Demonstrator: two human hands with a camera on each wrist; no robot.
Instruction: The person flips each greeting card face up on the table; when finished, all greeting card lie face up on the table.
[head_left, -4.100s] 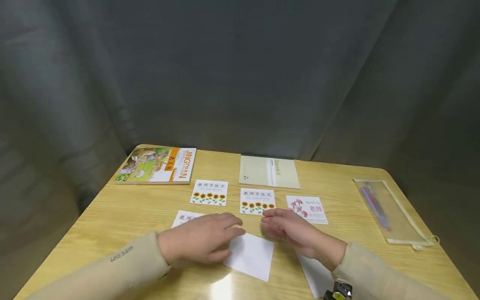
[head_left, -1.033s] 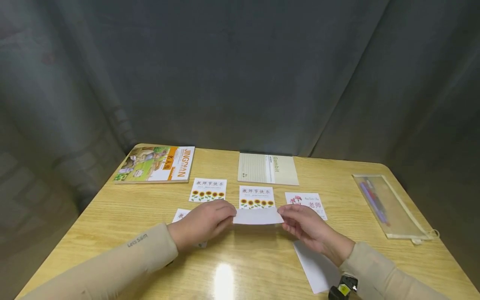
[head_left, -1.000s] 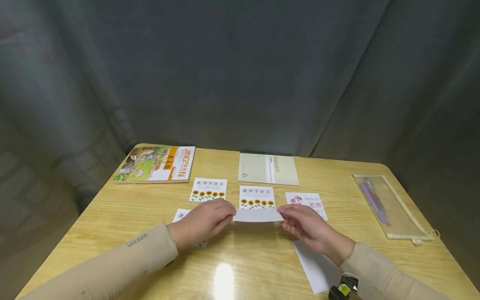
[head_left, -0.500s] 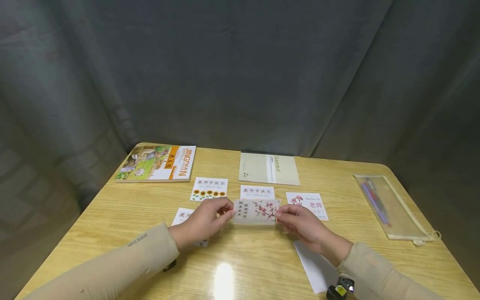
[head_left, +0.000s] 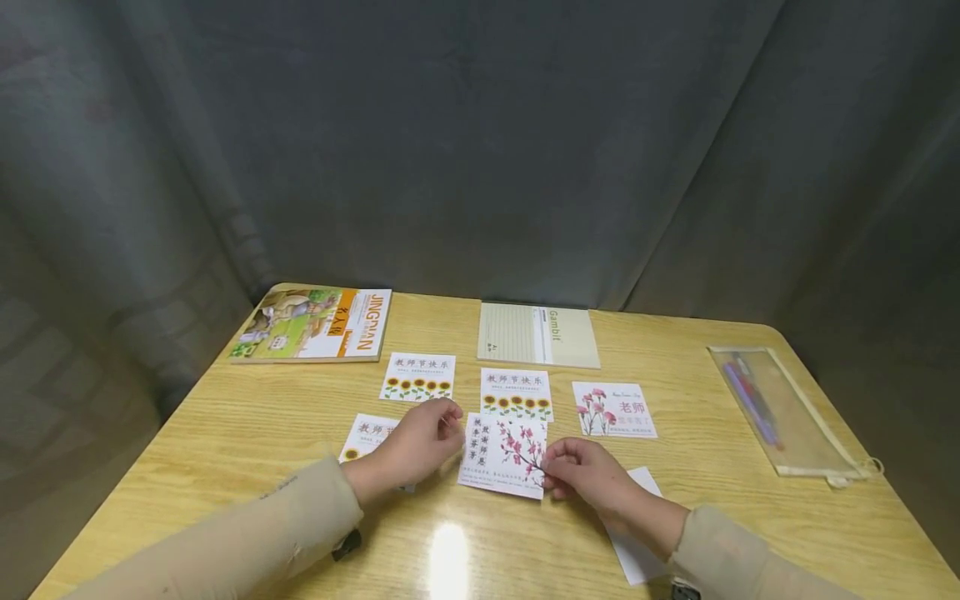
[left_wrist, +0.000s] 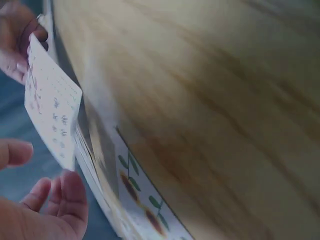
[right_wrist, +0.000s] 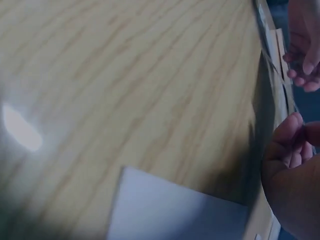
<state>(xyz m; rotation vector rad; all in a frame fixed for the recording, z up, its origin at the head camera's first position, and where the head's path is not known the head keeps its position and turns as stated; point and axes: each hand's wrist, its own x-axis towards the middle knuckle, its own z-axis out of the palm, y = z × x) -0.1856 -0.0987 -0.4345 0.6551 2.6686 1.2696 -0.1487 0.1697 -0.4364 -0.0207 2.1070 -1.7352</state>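
In the head view, a white greeting card (head_left: 501,454) with pink blossoms and Chinese writing is tilted above the table, picture side up. My right hand (head_left: 588,479) pinches its right edge between thumb and fingers. Beside the card's left edge is my left hand (head_left: 422,443), thumb and fingers apart with nothing between them. The left wrist view shows this gap between the left thumb and fingers (left_wrist: 72,200), close to the card's corner. A sunflower card (head_left: 367,435) lies partly hidden under the left hand. A blank white card (head_left: 637,542) lies partly beneath the right forearm.
Two more sunflower cards (head_left: 417,377) and a carnation card (head_left: 615,409) lie in a row beyond the hands. Farther back are a picture-covered book (head_left: 315,325) and a beige notebook (head_left: 538,335). A mesh pouch (head_left: 787,417) with pens lies at the right.
The card, first lying blank side up, was lifted by both hands and turned to show its blossoms. The left hand has since let go; the right hand has lowered the card towards me.
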